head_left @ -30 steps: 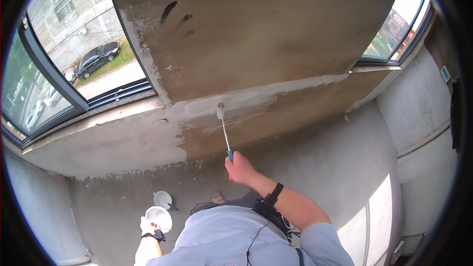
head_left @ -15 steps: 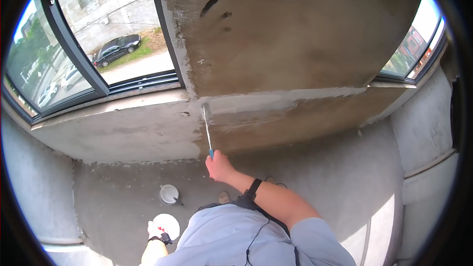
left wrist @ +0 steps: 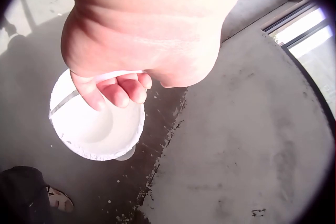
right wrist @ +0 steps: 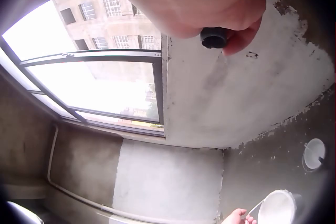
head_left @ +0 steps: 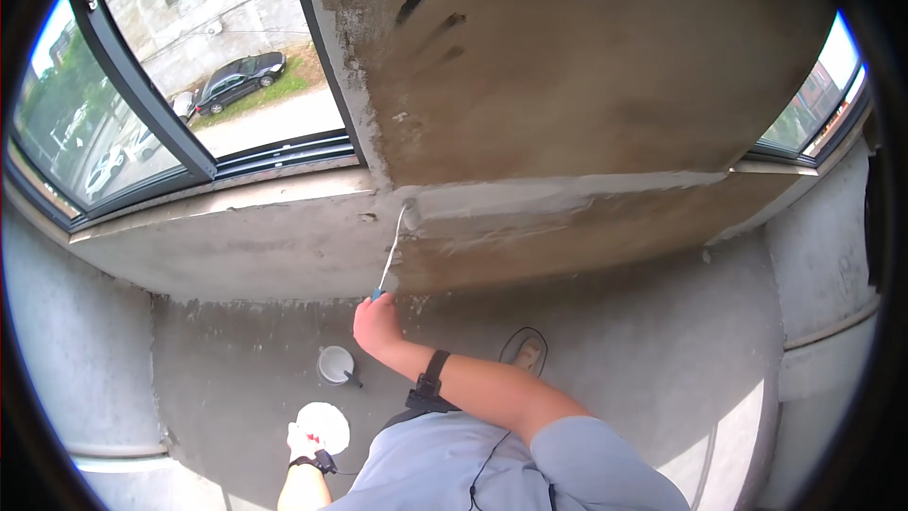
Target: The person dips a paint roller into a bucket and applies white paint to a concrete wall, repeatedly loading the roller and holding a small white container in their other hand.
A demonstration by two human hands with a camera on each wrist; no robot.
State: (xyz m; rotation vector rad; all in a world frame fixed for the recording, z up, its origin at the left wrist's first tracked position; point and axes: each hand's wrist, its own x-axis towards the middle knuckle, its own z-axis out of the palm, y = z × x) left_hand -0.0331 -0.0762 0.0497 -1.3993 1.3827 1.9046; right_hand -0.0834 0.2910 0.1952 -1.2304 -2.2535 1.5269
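My right hand (head_left: 378, 324) grips the blue handle (head_left: 377, 293) of a paint roller, its arm reaching forward across my body. The roller's thin white rod runs up to the roller head (head_left: 410, 213), which is against the wall just below the level of the window ledge. In the right wrist view the dark butt of the handle (right wrist: 214, 37) pokes out of the fist. Low at my left side, my left hand (head_left: 305, 443) holds a white bucket (head_left: 326, 426), fingers curled at its rim and wire handle. Pale liquid (left wrist: 97, 127) shows inside that bucket.
A second bucket (head_left: 336, 365) stands on the grey floor, a dark handle leaning out of it. The wall is part brown (head_left: 567, 66), part pale grey (head_left: 227, 251). Windows (head_left: 236, 76) flank the brown section. My foot (head_left: 529, 353) shows beside a looped cable.
The roller head has moved left along the wall to the brown section's left edge. My right hand has swung left, tilting the rod. The left hand still holds the bucket.
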